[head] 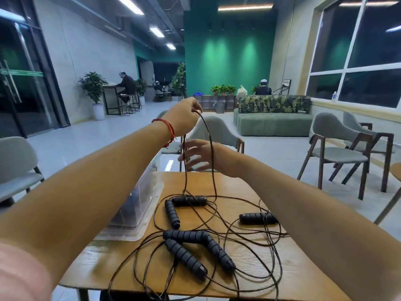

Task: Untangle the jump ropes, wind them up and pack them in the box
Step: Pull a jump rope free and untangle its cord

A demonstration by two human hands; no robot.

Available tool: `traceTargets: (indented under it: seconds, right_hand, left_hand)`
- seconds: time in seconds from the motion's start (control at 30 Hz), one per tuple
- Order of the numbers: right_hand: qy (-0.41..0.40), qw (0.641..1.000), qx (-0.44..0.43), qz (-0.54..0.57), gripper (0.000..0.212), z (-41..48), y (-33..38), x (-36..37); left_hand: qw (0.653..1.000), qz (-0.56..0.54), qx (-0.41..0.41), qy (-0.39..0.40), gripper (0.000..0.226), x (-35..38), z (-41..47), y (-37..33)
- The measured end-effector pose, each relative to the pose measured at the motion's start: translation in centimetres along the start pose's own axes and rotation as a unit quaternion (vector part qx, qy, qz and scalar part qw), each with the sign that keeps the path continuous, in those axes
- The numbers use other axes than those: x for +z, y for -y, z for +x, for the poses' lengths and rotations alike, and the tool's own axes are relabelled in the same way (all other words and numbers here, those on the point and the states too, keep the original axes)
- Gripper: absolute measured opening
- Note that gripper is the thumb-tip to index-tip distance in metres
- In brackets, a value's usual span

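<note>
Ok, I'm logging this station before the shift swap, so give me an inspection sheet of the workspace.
Surface: wooden table, ropes spread across most of it.
Job's things: six black handles lying on the table, thin cords still tangled; clear plastic box at the table's left edge.
Clutter: nothing seen.
Hands: left hand raised, pinching a loop of cord; right hand open, fingers spread beside the hanging strands.
Cables: only the rope cords; some hang over the near edge.
Surroundings: grey chairs, green sofa, people seated far off.
</note>
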State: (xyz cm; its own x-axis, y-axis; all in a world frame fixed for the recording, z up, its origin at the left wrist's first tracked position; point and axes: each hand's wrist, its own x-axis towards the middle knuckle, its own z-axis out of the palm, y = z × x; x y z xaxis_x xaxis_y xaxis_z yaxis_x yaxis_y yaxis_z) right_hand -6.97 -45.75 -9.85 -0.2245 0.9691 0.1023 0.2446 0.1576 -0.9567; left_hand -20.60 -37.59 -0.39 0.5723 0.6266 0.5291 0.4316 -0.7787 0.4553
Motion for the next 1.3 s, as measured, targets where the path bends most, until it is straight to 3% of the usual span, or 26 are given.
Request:
traceTargets:
  seconds: [0.13, 0.23, 0.33, 0.4, 0.5, 0.63, 0.7, 0.8, 0.87, 0.93, 1.0, 1.1, 1.17, 1.27, 1.3]
  right_hand:
    - [-0.128, 0.991, 0.009, -0.044, 0.039, 0.5, 2.1, 0.6]
    - [-0.2, 0.979, -0.018, -0.025, 0.024, 0.8, 3.6, 0.0]
    - [-0.258, 0.963, -0.062, 0.052, 0.02, 1.2, 5.5, -1.2]
    - [-0.292, 0.942, -0.095, 0.132, 0.021, 1.3, 7.2, -2.0]
    - [-0.324, 0.91, -0.126, 0.224, 0.021, 1.0, 9.2, -3.5]
    - [-0.37, 0.87, -0.17, 0.279, 0.02, 0.0, 10.7, -5.7]
    - [-0.391, 0.874, -0.164, 0.237, 0.019, -0.6, 10.7, -6.8]
    - [-0.357, 0.926, -0.09, 0.085, 0.012, -1.2, 9.3, -7.3]
    - [-0.283, 0.959, -0.011, 0.03, 0.012, -1.4, 7.3, -7.0]
    - [-0.182, 0.981, 0.066, -0.002, 0.024, -1.7, 5.1, -6.6]
    - [-0.069, 0.989, 0.12, -0.049, 0.037, -1.8, 2.9, -6.4]
    - [0.029, 0.981, 0.147, -0.124, 0.031, -1.4, 0.8, -5.1]
    - [0.007, 0.982, 0.125, -0.139, 0.026, -1.0, 0.6, -4.1]
    - [-0.088, 0.988, 0.08, -0.101, 0.034, -1.0, 1.9, -3.7]
    - [-0.12, 0.986, 0.066, -0.093, 0.035, -1.0, 2.5, -4.0]
  left_hand:
    - [0.999, -0.021, 0.015, -0.036, 0.022, 0.5, -0.4, 1.4]
    - [0.991, -0.129, -0.021, -0.029, 0.049, 1.7, -1.4, 2.3]
    - [0.931, -0.342, -0.094, 0.08, 0.055, 3.4, -3.8, 1.9]
    - [0.902, -0.385, -0.082, 0.18, 0.049, 4.9, -5.6, 2.1]
    - [0.907, -0.304, -0.032, 0.29, 0.027, 6.7, -7.4, 3.3]
    - [0.922, -0.088, -0.008, 0.378, 0.024, 7.9, -8.2, 5.6]
    - [0.937, -0.024, -0.021, 0.347, 0.03, 7.9, -8.0, 6.7]
    - [0.97, -0.078, -0.043, 0.228, 0.036, 6.6, -6.9, 6.5]
    - [0.978, -0.138, -0.037, 0.148, 0.038, 5.2, -5.6, 5.4]
    - [0.98, -0.173, -0.036, 0.088, 0.037, 3.7, -4.3, 4.2]
    - [0.981, -0.187, -0.028, 0.053, 0.035, 2.6, -3.1, 3.2]
    - [0.979, -0.203, -0.007, 0.019, 0.033, 1.4, -1.8, 1.8]
    - [0.972, -0.232, -0.001, -0.017, 0.029, 1.1, -1.0, 1.0]
    - [0.96, -0.27, 0.006, -0.073, 0.018, 1.4, -0.5, 0.6]
    - [0.958, -0.277, 0.0, -0.07, 0.024, 1.9, -0.8, 0.6]
